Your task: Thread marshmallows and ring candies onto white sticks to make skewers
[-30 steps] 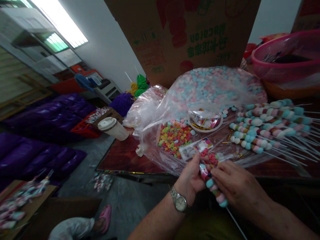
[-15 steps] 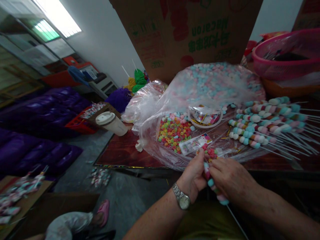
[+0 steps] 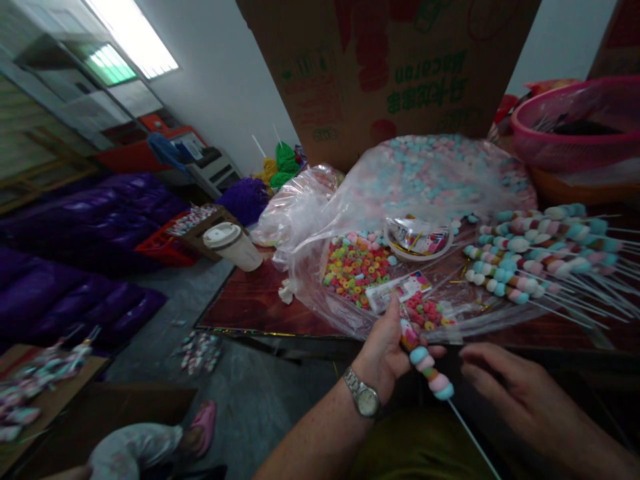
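The right hand (image 3: 515, 393) has come off the marshmallow skewer (image 3: 439, 384) and moved rightward. The left hand (image 3: 387, 350), nearly closed, grips the marshmallow skewer's upper end near the worktop (image 3: 270, 303). The stick slants down to the right. Beyond it, the right hand is half open and empty.

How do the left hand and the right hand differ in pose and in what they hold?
The left hand grips the marshmallow skewer near its top end; the right hand is off the skewer, with nothing visible in it.
The left hand has a wristwatch at its wrist; the right hand has none in sight.
Both are bare and in front of the table.
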`<state>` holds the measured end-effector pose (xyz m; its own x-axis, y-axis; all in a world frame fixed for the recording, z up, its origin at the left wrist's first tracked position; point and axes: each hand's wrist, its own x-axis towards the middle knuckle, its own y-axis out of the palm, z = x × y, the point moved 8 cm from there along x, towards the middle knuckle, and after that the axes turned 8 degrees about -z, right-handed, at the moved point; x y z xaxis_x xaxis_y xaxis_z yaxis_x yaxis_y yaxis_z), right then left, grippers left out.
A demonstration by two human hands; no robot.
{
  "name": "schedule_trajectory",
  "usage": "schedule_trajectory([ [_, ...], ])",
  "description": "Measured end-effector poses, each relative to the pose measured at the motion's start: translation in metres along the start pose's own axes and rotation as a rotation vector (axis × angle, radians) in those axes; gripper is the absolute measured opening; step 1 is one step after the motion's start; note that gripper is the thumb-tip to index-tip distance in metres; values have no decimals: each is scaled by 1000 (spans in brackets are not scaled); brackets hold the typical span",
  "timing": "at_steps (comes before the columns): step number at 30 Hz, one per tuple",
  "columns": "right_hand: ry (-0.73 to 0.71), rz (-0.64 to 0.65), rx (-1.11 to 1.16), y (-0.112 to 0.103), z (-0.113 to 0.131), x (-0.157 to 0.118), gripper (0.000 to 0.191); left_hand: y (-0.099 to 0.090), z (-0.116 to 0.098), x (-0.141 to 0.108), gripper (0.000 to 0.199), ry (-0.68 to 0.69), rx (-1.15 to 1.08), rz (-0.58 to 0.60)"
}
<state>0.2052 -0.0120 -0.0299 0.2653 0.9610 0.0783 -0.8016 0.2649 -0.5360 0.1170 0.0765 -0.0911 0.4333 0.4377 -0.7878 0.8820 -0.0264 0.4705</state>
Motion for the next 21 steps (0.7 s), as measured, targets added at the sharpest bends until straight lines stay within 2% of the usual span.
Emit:
schedule_trajectory([
  [3, 81, 215, 39, 20, -4, -31, 26, 1, -5, -1, 48, 65, -102, -2],
  [5, 125, 275, 61, 32, -6, -41, 28, 4, -8, -4, 48, 108, -162, 9],
  [8, 196, 188, 59, 32, -9, -37, 30, 11, -15, -10, 45, 178, -213, 51],
  [12, 232, 30, 102, 17, -3, -28, 28, 14, -27, -20, 38, 322, -222, 119],
  [18, 250, -17, 164, -3, 10, -21, 30, 19, -49, -37, 34, 498, -87, 202],
  [21, 247, -63, 219, -10, 15, -16, 33, 19, -61, -42, 33, 556, -19, 187],
])
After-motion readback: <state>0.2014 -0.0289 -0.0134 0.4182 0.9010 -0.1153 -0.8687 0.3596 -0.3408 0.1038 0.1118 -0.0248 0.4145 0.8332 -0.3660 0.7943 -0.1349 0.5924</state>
